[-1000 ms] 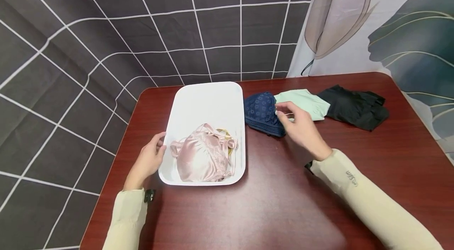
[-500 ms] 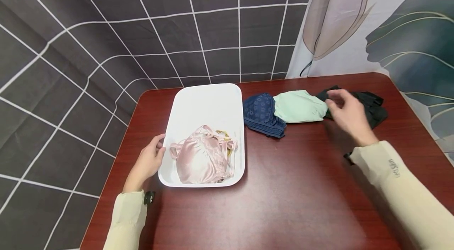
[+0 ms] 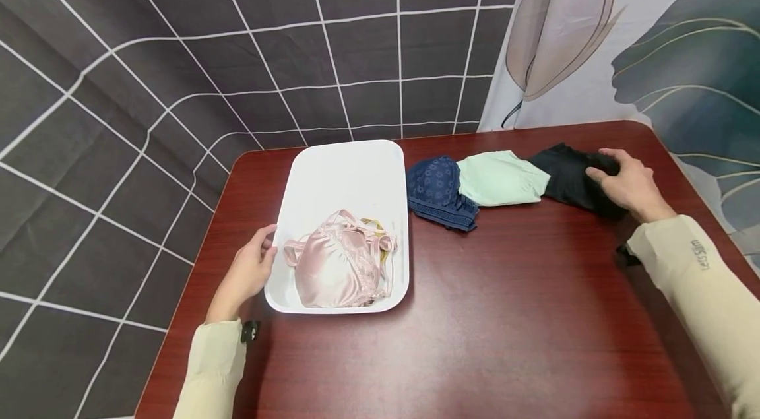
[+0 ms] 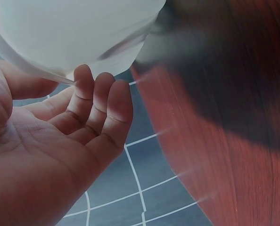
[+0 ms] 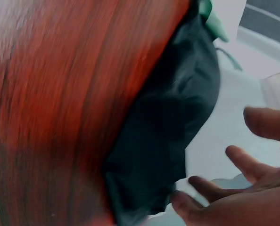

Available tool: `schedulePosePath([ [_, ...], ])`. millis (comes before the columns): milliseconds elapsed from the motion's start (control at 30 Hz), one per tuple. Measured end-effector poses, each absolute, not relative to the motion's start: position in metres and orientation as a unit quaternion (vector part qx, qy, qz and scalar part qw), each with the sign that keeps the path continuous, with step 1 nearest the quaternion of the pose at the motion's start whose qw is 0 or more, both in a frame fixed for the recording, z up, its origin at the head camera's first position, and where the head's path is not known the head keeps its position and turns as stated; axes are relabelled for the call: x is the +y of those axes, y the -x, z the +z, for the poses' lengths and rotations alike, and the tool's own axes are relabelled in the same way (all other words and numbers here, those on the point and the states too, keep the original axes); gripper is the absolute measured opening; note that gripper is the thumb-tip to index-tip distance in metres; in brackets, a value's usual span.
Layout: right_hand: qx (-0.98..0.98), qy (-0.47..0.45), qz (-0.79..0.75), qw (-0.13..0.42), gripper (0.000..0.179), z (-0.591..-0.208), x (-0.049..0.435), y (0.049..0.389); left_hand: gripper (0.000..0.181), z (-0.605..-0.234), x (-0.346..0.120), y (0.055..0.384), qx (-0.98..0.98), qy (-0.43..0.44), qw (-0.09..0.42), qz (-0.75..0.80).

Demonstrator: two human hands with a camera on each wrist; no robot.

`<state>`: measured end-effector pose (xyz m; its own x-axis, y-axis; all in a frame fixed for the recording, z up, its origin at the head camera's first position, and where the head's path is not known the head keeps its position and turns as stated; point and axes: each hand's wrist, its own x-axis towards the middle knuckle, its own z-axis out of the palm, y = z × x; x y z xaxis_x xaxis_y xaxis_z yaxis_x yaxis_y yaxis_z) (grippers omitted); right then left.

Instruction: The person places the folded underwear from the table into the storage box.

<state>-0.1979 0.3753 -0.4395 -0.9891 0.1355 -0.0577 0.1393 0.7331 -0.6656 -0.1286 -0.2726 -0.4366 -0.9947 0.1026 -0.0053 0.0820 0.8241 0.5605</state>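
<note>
At its left rim, the white tray (image 3: 338, 171) is gripped by my left hand (image 3: 248, 268). In the left wrist view, curled fingers (image 4: 119, 101) meet the tray's rim (image 4: 36, 70). A pink satin bra (image 3: 332, 267) lies in the near half of the tray, with a yellow strip showing beside it. My right hand (image 3: 635, 187) is over the right end of a black garment (image 3: 570, 175), thumb and fingers spread. The right wrist view shows those fingers apart, beside the crumpled black cloth (image 5: 163, 127).
Between the tray and the black garment lie a navy lace bra (image 3: 436, 188) and a pale green folded garment (image 3: 501, 178), in a row. All rest on a reddish-brown table (image 3: 475, 326). A dark grid-patterned curtain (image 3: 356, 43) hangs behind and to the left.
My right hand has moved right, from the navy bra past the pale green garment to the black garment's far end. My left hand and the tray have stayed in place.
</note>
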Motion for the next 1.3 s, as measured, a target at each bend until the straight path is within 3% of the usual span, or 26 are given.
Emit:
schedulePosePath([
  [167, 0.93, -0.092, -0.35, 0.069, 0.09, -0.445, 0.378, 0.204, 0.044, -0.437, -0.272, 0.128, 0.955, -0.048, 0.024, 0.292],
  [333, 0.937, -0.091, -0.332, 0.054, 0.095, -0.449, 0.37, 0.212, 0.044, -0.437, -0.272, 0.129, 0.956, -0.048, 0.019, 0.29],
  [700, 0.943, -0.132, -0.306, 0.027, 0.061, -0.455, 0.363, 0.22, 0.044, -0.438, -0.272, 0.13, 0.956, -0.045, 0.018, 0.289],
  [1000, 0.934, -0.142, -0.329, -0.004, 0.055, -0.461, 0.36, 0.224, 0.043, -0.438, -0.271, 0.129, 0.956, -0.048, 0.007, 0.289],
  [1300, 0.914, -0.121, -0.378, -0.082, 0.039, -0.47, 0.37, 0.216, 0.042, -0.439, -0.272, 0.129, 0.956, -0.053, -0.001, 0.287],
])
